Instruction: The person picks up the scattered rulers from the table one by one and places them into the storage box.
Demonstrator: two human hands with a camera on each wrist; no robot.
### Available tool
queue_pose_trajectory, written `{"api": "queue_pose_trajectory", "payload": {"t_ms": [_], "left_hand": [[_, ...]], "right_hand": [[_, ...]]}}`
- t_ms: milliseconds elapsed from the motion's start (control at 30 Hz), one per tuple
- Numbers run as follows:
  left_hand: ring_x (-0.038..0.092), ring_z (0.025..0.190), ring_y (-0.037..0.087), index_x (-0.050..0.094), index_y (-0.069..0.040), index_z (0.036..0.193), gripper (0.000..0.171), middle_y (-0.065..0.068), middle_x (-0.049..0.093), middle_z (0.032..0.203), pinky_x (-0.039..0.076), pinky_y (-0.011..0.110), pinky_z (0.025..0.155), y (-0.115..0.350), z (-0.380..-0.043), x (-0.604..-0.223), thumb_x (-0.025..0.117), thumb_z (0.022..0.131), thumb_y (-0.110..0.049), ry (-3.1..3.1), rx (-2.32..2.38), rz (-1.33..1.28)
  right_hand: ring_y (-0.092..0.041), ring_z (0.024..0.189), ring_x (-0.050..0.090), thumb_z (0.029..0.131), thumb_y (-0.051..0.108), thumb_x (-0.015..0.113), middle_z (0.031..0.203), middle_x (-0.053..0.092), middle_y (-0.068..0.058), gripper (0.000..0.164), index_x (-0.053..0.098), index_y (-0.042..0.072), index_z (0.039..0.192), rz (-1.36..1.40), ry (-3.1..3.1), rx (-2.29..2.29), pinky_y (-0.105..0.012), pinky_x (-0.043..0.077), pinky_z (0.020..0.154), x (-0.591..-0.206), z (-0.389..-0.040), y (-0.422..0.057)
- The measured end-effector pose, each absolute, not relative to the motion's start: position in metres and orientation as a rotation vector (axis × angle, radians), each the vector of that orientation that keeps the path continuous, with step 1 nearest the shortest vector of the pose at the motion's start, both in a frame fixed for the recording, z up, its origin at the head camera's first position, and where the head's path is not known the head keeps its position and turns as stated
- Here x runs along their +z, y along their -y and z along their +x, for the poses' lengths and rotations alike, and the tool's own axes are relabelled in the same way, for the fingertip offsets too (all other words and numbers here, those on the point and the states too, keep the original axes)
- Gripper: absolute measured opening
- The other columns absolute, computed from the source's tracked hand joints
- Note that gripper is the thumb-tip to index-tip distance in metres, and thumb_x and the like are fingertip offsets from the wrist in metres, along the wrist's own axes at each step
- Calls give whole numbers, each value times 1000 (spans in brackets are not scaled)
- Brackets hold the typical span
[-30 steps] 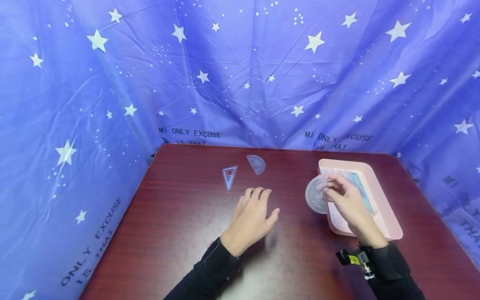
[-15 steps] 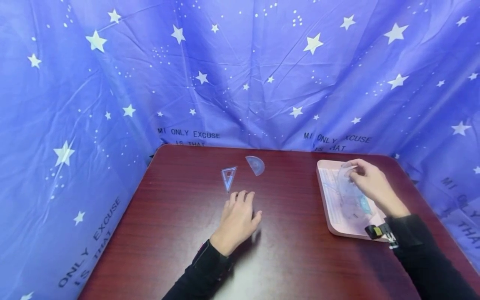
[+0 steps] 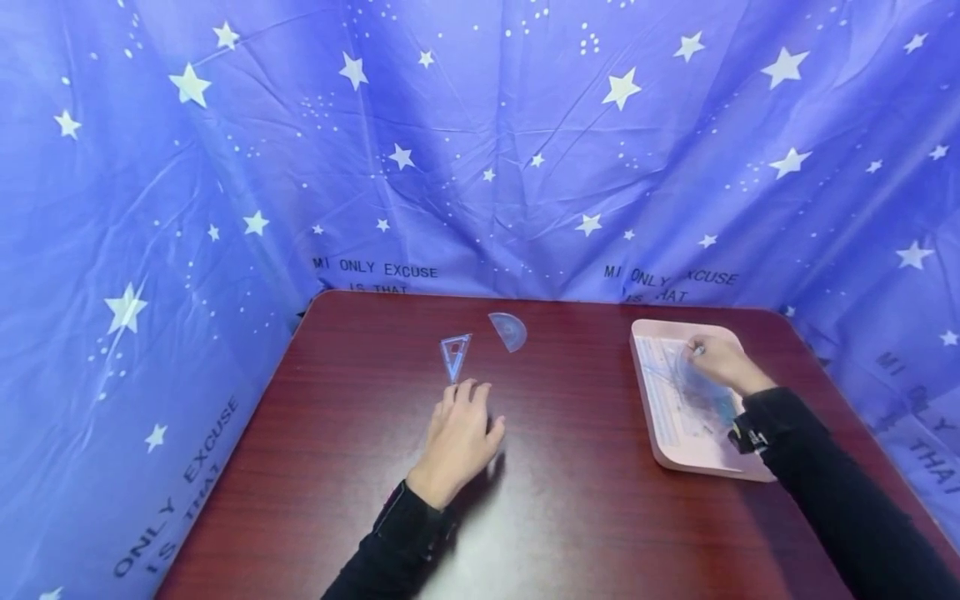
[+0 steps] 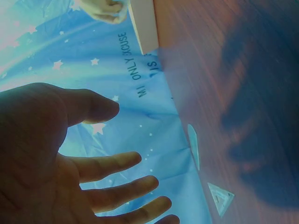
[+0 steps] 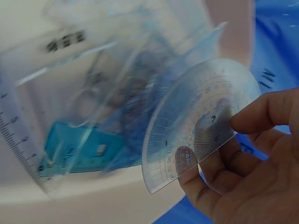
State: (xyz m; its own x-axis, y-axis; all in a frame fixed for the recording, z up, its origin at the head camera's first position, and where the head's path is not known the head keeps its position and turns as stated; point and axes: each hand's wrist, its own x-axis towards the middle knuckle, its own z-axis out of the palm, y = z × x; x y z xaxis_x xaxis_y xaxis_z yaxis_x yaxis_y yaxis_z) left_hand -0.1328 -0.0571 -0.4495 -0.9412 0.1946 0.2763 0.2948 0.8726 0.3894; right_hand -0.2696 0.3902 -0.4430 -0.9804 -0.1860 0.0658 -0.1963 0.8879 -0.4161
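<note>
My right hand (image 3: 723, 365) is over the tray and pinches a clear half-round protractor (image 5: 163, 154) between thumb and fingers. Below it, the pink tray (image 3: 654, 437) holds several transparent drawing pieces, among them a clear ruler edge (image 5: 18, 144) and a turquoise piece (image 5: 84, 156); they are partly blurred. My left hand (image 3: 459, 442) hovers over the table with fingers spread and nothing in them. Just beyond its fingertips lies a small bluish set square (image 3: 447, 362). A smaller protractor (image 3: 510, 332) lies to the right of that set square.
The dark red wooden table (image 3: 315, 467) has rounded far corners. A blue curtain (image 3: 450, 125) with white stars surrounds it on the sides and back. The tray stands toward the table's right side, its low walls rising around the pieces.
My right hand has carried the clear protractor from the tray's left edge to over its inside, now lower and rightward. My left hand has drifted left toward the set square.
</note>
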Motion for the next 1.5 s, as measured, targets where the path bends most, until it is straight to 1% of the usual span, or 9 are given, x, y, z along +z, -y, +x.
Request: {"api": "queue_pose_trajectory", "payload": {"t_ms": [133, 233, 367, 633, 867, 967, 1100, 1267, 1500], "left_hand": [[60, 130, 41, 68, -3, 138, 48, 21, 65, 141, 55, 55, 104, 61, -135, -451, 73, 98, -31, 2809, -642, -343], [61, 129, 41, 69, -3, 137, 47, 21, 65, 141, 55, 55, 102, 64, -138, -450, 73, 99, -30, 2797, -648, -324], [61, 129, 41, 68, -3, 137, 46, 22, 65, 142, 56, 55, 101, 66, -142, -448, 73, 99, -29, 2786, -657, -309], [61, 128, 42, 67, -3, 138, 48, 22, 66, 140, 56, 56, 100, 71, -156, -448, 71, 100, -30, 2832, -648, -296], [58, 129, 42, 57, 0, 149, 57, 26, 62, 142, 57, 58, 102, 79, -195, -451, 68, 103, -31, 2973, -686, -210], [59, 123, 43, 55, 2, 149, 59, 28, 61, 140, 58, 57, 97, 83, -213, -453, 69, 103, -31, 3005, -695, -166], [57, 125, 44, 53, 4, 149, 60, 29, 58, 139, 59, 57, 96, 87, -233, -456, 69, 102, -31, 3043, -683, -109], [50, 137, 44, 46, 1, 156, 65, 27, 51, 148, 58, 59, 100, 85, -253, -461, 67, 103, -30, 3106, -659, -80], [39, 151, 43, 37, -4, 164, 75, 25, 42, 162, 52, 59, 110, 74, -278, -469, 68, 104, -35, 3201, -580, -82]], "right_hand": [[-34, 76, 58, 91, 12, 55, 77, 63, -16, 14, 63, 3, 85, 310, 3092, 584, -43, 50, 73, -448, -272, -393], [-43, 86, 65, 91, 6, 54, 88, 69, -25, 18, 66, -6, 95, 307, 3146, 504, -55, 55, 84, -445, -271, -389], [-53, 100, 66, 84, -2, 56, 105, 70, -37, 31, 64, -16, 110, 262, 3184, 432, -65, 53, 95, -440, -272, -387], [-51, 99, 66, 79, -5, 63, 109, 68, -40, 42, 62, -20, 118, 233, 3208, 479, -64, 53, 93, -434, -273, -388], [-58, 109, 63, 85, 1, 66, 115, 66, -44, 42, 62, -18, 122, 243, 3162, 482, -69, 52, 97, -425, -265, -391], [-62, 114, 61, 90, 5, 69, 122, 63, -45, 43, 61, -16, 126, 241, 3164, 490, -72, 50, 98, -418, -256, -388], [-65, 116, 60, 92, 6, 70, 127, 60, -47, 47, 58, -17, 131, 262, 3150, 521, -74, 49, 98, -408, -240, -377], [-64, 118, 60, 91, 7, 74, 133, 58, -46, 53, 56, -16, 136, 318, 3097, 558, -74, 51, 96, -394, -211, -356], [-62, 116, 63, 93, 6, 78, 133, 62, -43, 49, 61, -16, 133, 488, 2989, 655, -72, 52, 98, -393, -157, -324]]}}
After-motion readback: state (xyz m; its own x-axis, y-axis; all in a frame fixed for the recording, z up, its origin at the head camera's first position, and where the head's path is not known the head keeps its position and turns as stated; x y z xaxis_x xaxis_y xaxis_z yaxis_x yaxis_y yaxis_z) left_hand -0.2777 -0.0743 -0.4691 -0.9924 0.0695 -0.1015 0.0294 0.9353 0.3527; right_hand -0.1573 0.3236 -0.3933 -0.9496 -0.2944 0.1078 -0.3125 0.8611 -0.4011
